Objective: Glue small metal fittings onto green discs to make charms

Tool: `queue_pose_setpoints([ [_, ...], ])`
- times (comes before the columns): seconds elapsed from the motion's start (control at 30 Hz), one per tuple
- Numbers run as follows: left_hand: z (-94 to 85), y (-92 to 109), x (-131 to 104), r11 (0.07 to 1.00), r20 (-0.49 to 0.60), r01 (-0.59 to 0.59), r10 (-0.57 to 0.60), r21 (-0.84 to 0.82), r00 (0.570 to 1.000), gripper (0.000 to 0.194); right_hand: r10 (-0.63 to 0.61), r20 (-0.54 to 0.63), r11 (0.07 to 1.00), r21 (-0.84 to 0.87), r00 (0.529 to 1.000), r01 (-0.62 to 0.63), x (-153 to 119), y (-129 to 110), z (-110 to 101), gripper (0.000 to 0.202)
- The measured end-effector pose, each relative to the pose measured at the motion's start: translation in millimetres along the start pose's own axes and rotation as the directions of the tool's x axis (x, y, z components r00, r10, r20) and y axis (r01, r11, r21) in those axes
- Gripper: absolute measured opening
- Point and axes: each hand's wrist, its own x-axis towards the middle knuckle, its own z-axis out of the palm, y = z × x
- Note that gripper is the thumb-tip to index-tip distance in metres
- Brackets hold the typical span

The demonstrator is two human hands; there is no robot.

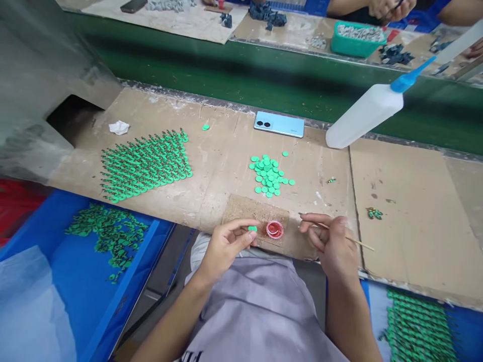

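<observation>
My left hand (232, 241) pinches a small green disc (252, 229) between thumb and fingertips, just left of a small round cup of red stuff (274, 230). The cup stands on a brown cardboard piece (234, 206) at the table's near edge. To the right of the cup, my right hand (334, 239) holds a thin wooden stick (360, 243) that points out to the right. Beyond the cup lies a loose pile of green discs (268, 173). At the left, green discs with dark upright parts (147, 163) stand in tight rows.
Behind the discs lie a light blue phone (279, 124) and a leaning white bottle (364, 115). Blue trays (75, 271) with green pieces flank the table below. Small green-gold pieces (374, 213) lie at right. Another person's hands (390, 9) show across the green divider (211, 75).
</observation>
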Motion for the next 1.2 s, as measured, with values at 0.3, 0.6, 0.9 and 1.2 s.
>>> queue_pose_setpoints([
  [0.3, 0.1, -2, -2, 1.000, 0.023, 0.021, -0.021, 0.006, 1.000, 0.026, -0.062, 0.050, 0.987, -0.147, 0.997, 0.069, -11, -9, 1, 0.021],
  [0.6, -1.8, -9, -3, 0.998, -0.007, -0.055, 0.055, 0.043, 0.998, 0.025, -0.263, 0.191, 0.852, -0.415, 0.946, 0.320, -10, -17, 17, 0.033],
  [0.9, -3.0, -14, 1, 0.999, 0.088, -0.001, -0.004, 0.054, 0.996, 0.022, -0.434, 0.331, 0.700, -0.461, 0.838, 0.545, -1, -17, 31, 0.025],
  [1.2, -2.6, -15, 2, 0.990, 0.102, -0.078, 0.066, 0.121, 0.993, 0.023, -0.434, 0.380, 0.640, -0.508, 0.817, 0.576, 5, -15, 31, 0.024],
])
